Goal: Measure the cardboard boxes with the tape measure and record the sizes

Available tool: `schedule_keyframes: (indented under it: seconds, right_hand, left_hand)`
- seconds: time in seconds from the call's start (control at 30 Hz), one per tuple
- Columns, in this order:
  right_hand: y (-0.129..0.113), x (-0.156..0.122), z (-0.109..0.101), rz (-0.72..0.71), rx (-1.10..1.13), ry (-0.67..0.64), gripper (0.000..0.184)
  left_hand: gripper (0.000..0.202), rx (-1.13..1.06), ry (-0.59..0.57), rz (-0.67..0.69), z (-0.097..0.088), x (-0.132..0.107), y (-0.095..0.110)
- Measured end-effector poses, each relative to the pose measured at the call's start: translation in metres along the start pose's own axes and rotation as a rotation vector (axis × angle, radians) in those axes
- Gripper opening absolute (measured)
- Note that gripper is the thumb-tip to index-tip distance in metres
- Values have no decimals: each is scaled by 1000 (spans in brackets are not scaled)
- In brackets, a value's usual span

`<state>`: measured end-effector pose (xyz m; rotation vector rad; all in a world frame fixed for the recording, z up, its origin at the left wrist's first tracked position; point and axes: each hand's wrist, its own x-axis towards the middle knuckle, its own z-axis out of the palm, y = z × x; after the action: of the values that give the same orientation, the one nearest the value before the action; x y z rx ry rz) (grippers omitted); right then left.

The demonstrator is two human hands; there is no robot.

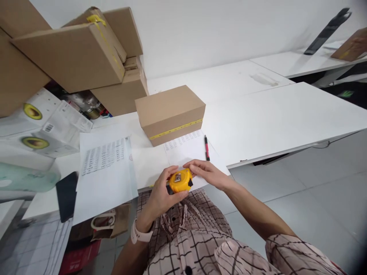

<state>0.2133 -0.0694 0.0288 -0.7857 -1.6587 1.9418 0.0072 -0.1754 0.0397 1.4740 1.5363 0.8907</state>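
Observation:
A yellow tape measure (180, 180) with black parts is held over the table's front edge, close to my body. My left hand (163, 193) is closed around its left side, thumb along the near side and fingers on the far side. My right hand (208, 173) has its fingertips at the tape measure's upper right side, thumb and fingers closed on that end. What lies under those fingertips is partly hidden. Just beyond, a closed cardboard box (172, 109) with yellow tape along its side rests on the table, partly over a printed sheet (186, 149).
A black and red pen (207, 148) lies right of the sheet. More printed papers (104, 172) and a dark phone (66, 194) are at left. Stacked cartons (71, 53) and white avocado-printed boxes (43, 130) crowd the left side. The white table (258, 114) extends right.

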Motion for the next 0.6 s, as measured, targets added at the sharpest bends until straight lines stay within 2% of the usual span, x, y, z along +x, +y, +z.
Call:
schedule_keyframes:
  seconds: [0.13,0.23,0.3,0.33,0.43,0.5,0.6]
  right_hand:
    - [-4,-3,-4,14,59,32,35]
    - [-24,-2,-23,-14,40,57,32]
    - [-47,6,-45,-87,11,184,28]
    - [-61,12,-59,-160,15,303,24]
    - [-103,45,-104,-352,58,551,13]
    - [-127,77,-131,-385,38,608,5]
    - [-147,129,-157,-364,-33,639,9]
  left_hand:
    - [75,-58,-15,-20,-3,-6,0]
    - [75,-106,35,-15,-22,-5,3]
    - [76,-125,132,6,-47,2,9]
    - [77,-135,201,26,-63,8,12]
    - [76,-201,416,117,-117,39,23]
    - [63,-262,571,210,-151,67,30]
    - [55,-429,645,186,-189,113,35]
